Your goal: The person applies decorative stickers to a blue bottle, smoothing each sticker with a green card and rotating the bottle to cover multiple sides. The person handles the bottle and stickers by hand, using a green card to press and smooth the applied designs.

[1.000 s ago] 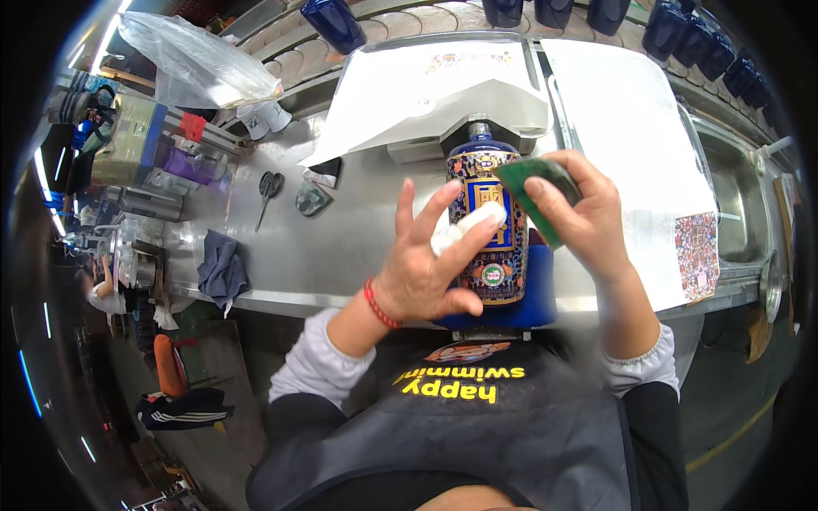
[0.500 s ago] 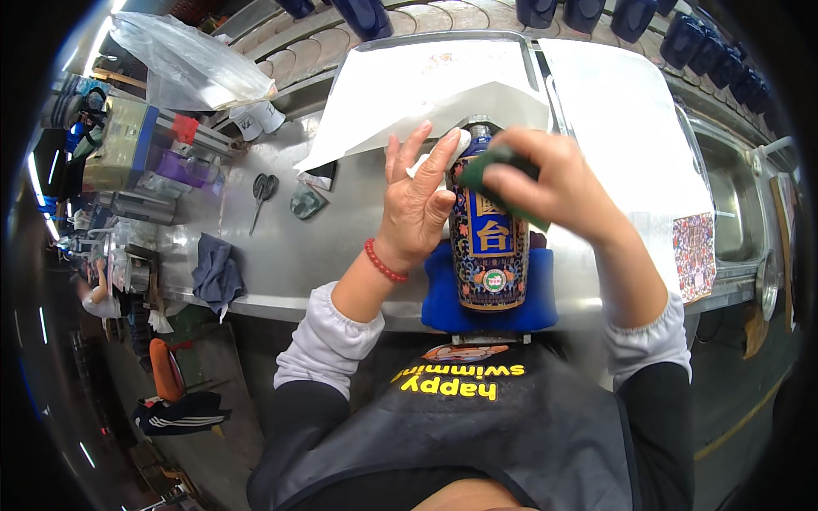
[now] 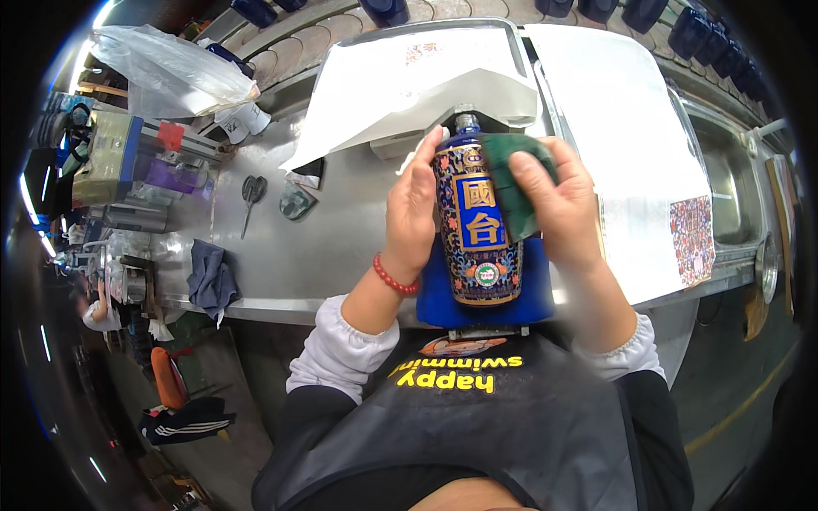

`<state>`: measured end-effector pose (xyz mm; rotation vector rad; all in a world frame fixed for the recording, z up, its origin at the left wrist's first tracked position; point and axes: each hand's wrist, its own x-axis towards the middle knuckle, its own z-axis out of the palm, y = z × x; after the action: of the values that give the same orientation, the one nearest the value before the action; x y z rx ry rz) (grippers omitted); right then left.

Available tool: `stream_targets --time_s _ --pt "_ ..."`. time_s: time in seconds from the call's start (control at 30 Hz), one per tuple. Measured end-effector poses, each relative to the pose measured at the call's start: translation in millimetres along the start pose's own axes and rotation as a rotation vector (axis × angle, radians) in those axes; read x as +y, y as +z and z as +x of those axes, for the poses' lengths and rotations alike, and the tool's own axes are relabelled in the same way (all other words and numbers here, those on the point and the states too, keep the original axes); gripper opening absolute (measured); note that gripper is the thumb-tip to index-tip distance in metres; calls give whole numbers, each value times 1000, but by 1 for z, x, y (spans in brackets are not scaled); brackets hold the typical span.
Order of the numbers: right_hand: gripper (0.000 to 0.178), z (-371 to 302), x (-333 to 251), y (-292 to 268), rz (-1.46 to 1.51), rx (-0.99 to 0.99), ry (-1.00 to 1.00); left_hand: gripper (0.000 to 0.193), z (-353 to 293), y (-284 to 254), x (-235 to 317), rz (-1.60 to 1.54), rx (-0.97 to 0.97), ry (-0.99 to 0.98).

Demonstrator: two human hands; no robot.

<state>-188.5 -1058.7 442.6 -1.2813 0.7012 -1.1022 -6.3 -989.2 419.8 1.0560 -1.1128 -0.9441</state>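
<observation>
A dark blue bottle (image 3: 479,277) with a flowered label lies in front of me, neck pointing away, its base over a blue padded rest (image 3: 535,285). My left hand (image 3: 413,209) lies along the bottle's left side, fingers stretched toward the neck, thumb side up. A bit of white cloth or tissue (image 3: 411,160) shows by those fingers; whether they hold it is unclear. In my right hand (image 3: 558,192) is a dark green flexible scraper pad (image 3: 509,192), pressed on the label's right side with the thumb on top.
White sheets (image 3: 388,94) cover a tray beyond the bottle. At right lies another white sheet (image 3: 609,102) with a flowered label (image 3: 692,243), near a sink (image 3: 734,200). Scissors (image 3: 250,194), a dark green piece (image 3: 296,203) and a grey cloth (image 3: 213,277) lie left. Blue bottles (image 3: 699,36) line the back.
My right hand has brought the green pad down onto the label's right side. My left hand has turned from spread fingers to lie along the bottle. The view has shifted slightly.
</observation>
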Motion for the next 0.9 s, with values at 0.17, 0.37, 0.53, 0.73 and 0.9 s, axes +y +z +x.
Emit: stream_targets --time_s 0.17,0.37,0.53,0.73,0.9 --pt "23 -10 4 -2 109 239 187 65 4 14 1 -87 19 -92" --pt "28 -63 2 4 -198 39 -81 62 4 16 -3 -96 31 -48" --pt "29 -70 15 -16 -154 186 32 64 5 11 -10 -215 -32 -91" --pt "44 -92 -2 -45 -712 -327 -613 57 3 12 -7 -234 -10 -157" --pt "34 -111 1 -45 -718 -328 -674 56 2 8 -13 -225 -16 -139"
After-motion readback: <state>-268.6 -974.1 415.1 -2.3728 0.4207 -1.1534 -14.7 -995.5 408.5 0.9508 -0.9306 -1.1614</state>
